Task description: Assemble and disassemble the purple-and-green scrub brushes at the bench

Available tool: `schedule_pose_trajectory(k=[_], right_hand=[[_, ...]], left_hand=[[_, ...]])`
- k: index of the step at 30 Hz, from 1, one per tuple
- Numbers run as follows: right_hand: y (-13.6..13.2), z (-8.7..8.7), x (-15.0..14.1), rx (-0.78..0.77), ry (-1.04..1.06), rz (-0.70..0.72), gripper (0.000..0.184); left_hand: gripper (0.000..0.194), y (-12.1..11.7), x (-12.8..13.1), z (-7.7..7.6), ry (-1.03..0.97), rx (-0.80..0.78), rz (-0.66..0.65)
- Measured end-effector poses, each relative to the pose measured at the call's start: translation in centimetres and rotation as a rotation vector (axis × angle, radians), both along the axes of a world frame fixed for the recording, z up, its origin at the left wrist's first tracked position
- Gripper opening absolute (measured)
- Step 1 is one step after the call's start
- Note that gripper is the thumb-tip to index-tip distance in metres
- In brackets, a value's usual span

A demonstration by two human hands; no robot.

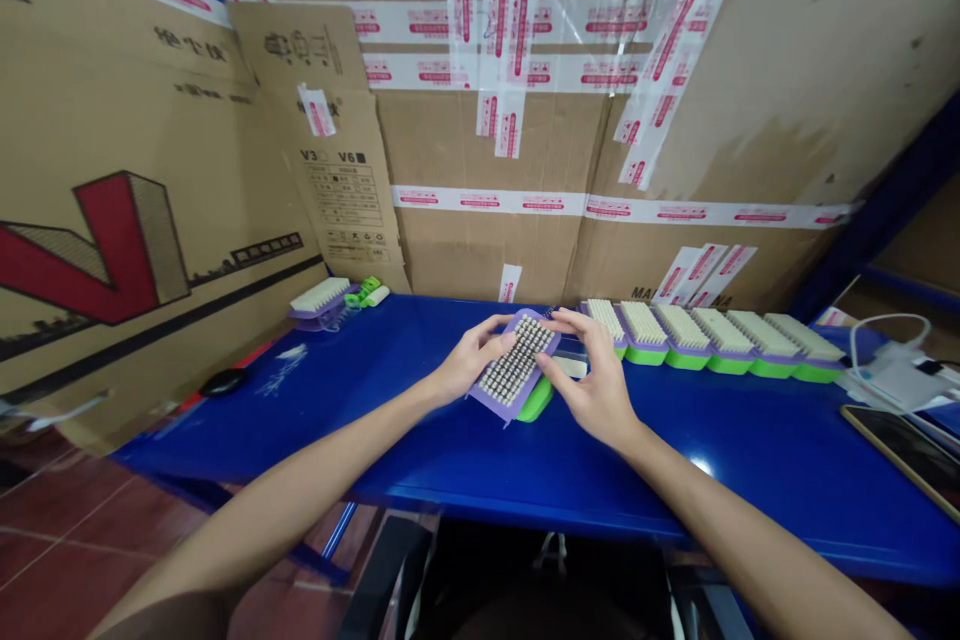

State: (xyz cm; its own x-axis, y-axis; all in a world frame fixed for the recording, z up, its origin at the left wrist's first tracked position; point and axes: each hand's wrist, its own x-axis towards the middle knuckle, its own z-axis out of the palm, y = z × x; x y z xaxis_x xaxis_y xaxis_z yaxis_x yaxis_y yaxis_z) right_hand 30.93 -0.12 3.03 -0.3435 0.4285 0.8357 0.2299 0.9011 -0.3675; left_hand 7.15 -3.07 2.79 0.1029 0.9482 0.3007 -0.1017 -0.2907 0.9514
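Note:
Above the middle of the blue table I hold a purple brush plate [517, 360], tilted, its rows of pale bristle tufts facing me with dark gaps between. My left hand [474, 357] grips its left edge, with the thumb over the tufts. On the right side, my right hand [596, 370] has its thumb and fingers at the plate's upper right edge. A bright green piece [535, 404] shows partly from behind the plate; whether they touch I cannot tell. Beside my right fingers lies a small whitish block [571, 366], partly hidden.
Several finished-looking brushes with green bases [686, 340] stand in a row at the back right. Purple brush plates [321, 298] and green parts [367, 294] sit at the back left. A phone [904, 450] and white cables [892, 360] lie right. Cardboard walls [487, 150] enclose the table [420, 460].

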Motion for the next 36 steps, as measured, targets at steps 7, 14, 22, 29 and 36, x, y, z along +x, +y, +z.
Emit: schedule_pose_trajectory(k=[7, 14, 22, 29, 36], right_hand=[[-0.2, -0.2, -0.2, 0.03, -0.056, -0.004, 0.063], [0.1, -0.6, -0.5, -0.039, -0.105, 0.021, 0.053], [-0.1, -0.6, -0.3, 0.024, -0.292, 0.157, 0.013], [-0.2, -0.7, -0.2, -0.015, -0.347, 0.121, 0.023], [0.2, -1.0, -0.5, -0.151, -0.136, 0.032, 0.051]], left_hand=[[0.072, 0.4, 0.0, -0.1, -0.069, 0.005, 0.067], [0.068, 1.3, -0.8, 0.0, -0.179, -0.028, 0.224], [0.051, 1.8, -1.1, 0.5, -0.42, -0.187, 0.206], [0.062, 1.8, -1.6, 0.3, -0.298, -0.137, 0.218], [0.077, 0.5, -1.1, -0.3, 0.313, 0.45, 0.365]])
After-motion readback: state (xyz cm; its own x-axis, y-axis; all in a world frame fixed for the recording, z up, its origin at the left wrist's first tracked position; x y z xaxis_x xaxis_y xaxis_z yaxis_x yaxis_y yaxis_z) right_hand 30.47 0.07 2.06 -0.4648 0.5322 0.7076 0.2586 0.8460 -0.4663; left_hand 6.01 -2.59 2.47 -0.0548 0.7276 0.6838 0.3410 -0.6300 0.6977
